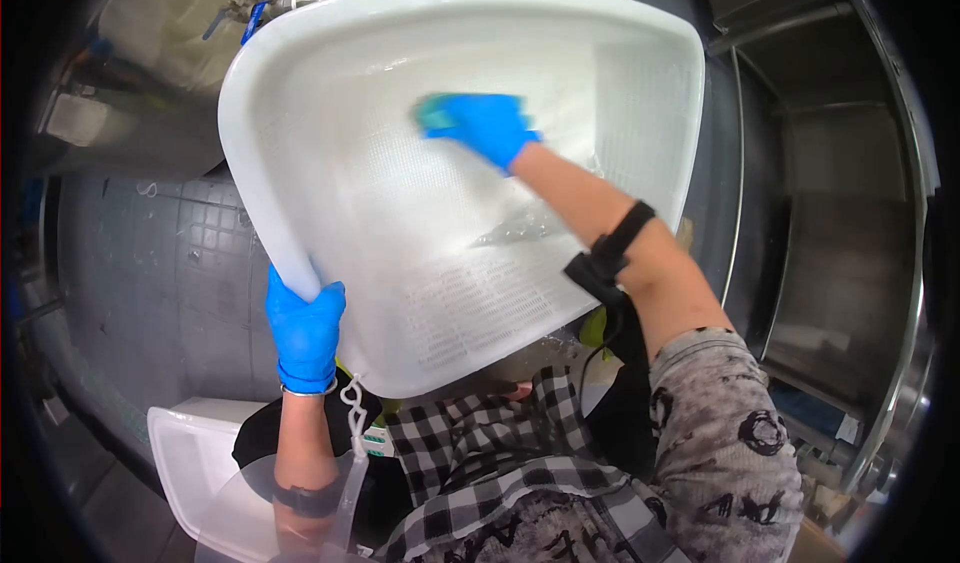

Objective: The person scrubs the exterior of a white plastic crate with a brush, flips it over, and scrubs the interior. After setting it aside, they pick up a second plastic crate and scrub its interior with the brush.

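Observation:
A large white plastic basket (660,113) with perforated walls fills the middle of the head view, tilted toward me. My left hand (305,325), in a blue glove, is closed around its rim at the lower left. Inside the basket, my right hand (485,125), also blue-gloved, presses a green scrubbing pad (434,114) against the perforated surface. The pad and fingers are blurred by motion, and the hand covers part of the pad. Wet, shiny patches show on the plastic below the right forearm.
Behind the basket at the upper left is a metal tap with a blue lever (252,23). A white tub (190,463) stands on the floor at the lower left. Steel shelving (850,213) lines the right side. Grey tiled floor (160,253) shows at left.

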### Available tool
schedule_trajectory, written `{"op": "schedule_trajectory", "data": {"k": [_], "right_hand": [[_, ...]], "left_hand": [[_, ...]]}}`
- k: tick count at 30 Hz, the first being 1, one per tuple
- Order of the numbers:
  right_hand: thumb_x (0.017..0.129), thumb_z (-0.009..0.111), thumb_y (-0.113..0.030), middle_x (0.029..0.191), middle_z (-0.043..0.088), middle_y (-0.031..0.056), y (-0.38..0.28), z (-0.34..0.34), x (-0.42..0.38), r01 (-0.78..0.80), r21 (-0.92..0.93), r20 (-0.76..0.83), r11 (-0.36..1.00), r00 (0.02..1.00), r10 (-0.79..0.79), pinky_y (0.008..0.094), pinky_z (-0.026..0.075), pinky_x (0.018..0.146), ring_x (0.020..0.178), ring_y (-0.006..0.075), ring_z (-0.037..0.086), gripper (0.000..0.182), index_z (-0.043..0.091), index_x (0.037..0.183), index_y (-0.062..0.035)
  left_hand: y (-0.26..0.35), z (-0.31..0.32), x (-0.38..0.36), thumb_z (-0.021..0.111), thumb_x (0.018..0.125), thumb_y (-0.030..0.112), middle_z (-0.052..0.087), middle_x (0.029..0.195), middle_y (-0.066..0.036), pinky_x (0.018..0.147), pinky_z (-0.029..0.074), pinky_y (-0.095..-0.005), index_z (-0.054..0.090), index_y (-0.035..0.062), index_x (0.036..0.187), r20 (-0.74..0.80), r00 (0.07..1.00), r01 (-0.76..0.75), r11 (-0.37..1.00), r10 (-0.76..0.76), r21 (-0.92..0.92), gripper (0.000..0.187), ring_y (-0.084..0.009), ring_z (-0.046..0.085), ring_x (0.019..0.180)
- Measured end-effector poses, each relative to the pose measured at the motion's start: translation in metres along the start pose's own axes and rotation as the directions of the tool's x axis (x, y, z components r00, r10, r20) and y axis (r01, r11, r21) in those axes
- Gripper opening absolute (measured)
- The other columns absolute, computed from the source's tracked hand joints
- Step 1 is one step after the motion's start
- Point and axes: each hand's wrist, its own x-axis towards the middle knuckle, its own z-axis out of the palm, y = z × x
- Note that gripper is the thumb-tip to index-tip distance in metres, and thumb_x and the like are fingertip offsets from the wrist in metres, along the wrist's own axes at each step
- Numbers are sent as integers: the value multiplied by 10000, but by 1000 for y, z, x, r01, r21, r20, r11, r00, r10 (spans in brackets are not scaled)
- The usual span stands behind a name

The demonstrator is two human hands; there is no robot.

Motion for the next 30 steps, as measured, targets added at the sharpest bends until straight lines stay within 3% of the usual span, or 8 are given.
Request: {"op": "schedule_trajectory", "data": {"k": [3, 4, 10, 16, 20, 26, 28, 30], "right_hand": [[740, 544, -413, 959, 597, 62, 98, -30, -17, -46, 43, -72, 998, 996, 49, 300, 429, 771, 861, 226, 570, 371, 586, 995, -148], [750, 533, -398, 963, 596, 66, 87, -64, -19, -339, 65, 91, 939, 939, 332, 300, 424, 781, 878, 228, 565, 349, 587, 996, -155], [730, 498, -498, 973, 580, 113, -20, -22, 41, 88, -178, 92, 980, 993, -72, 379, 395, 815, 899, 297, 543, 458, 566, 1004, -137], [700, 544, -486, 944, 594, 92, 92, -67, 25, -346, -169, 23, 923, 935, 355, 339, 418, 776, 878, 268, 555, 431, 583, 998, -176], [709, 579, -405, 865, 604, 78, 50, -55, 26, 156, -327, -176, 932, 959, -222, 321, 441, 705, 786, 248, 567, 339, 605, 922, -143], [710, 590, -393, 850, 608, 58, 26, -45, 36, 207, -273, -231, 939, 934, -273, 318, 449, 684, 768, 236, 573, 315, 607, 916, -156], [720, 593, -365, 862, 607, 60, 23, -40, 41, -180, -51, -118, 982, 978, 173, 301, 449, 678, 766, 240, 571, 284, 610, 899, -144], [732, 589, -341, 880, 605, 64, 23, -40, 42, -114, -76, -103, 991, 989, 106, 297, 449, 687, 771, 241, 571, 267, 611, 899, -134]], "left_hand": [[2, 1, -1, 548, 634, -29, 511, 915, -79, 671, 427, -264, 431, -6, 1063, 9, 1000, 14, 1000, -14, 24, 445, -144, 498, 802], [6, 4, -4, 546, 634, -34, 512, 914, -76, 668, 428, -263, 431, -4, 1064, 15, 1000, 26, 1000, -26, 2, 446, -143, 500, 798], [3, 3, -3, 543, 634, -44, 516, 903, -70, 661, 429, -260, 435, 1, 1060, -33, 999, 8, 997, -11, -78, 442, -141, 505, 782], [5, 4, 0, 536, 630, -46, 514, 892, -68, 654, 424, -254, 441, -6, 1040, -11, 1000, 5, 996, -6, -83, 423, -137, 500, 767], [10, 4, 0, 535, 627, -40, 515, 875, -67, 644, 423, -253, 440, -12, 1031, 26, 999, 32, 996, -31, -78, 416, -135, 500, 754], [20, 6, -5, 541, 621, -33, 512, 865, -65, 644, 422, -253, 436, -15, 1026, 8, 998, 60, 995, -60, -74, 419, -135, 497, 749], [8, 4, 3, 539, 621, -36, 512, 862, -64, 640, 425, -254, 436, -13, 1026, -10, 999, 30, 997, -31, -66, 419, -134, 498, 744], [4, 4, 3, 537, 620, -40, 512, 860, -64, 636, 428, -254, 436, -12, 1025, -22, 1000, 12, 998, -14, -69, 418, -134, 500, 739]]}}
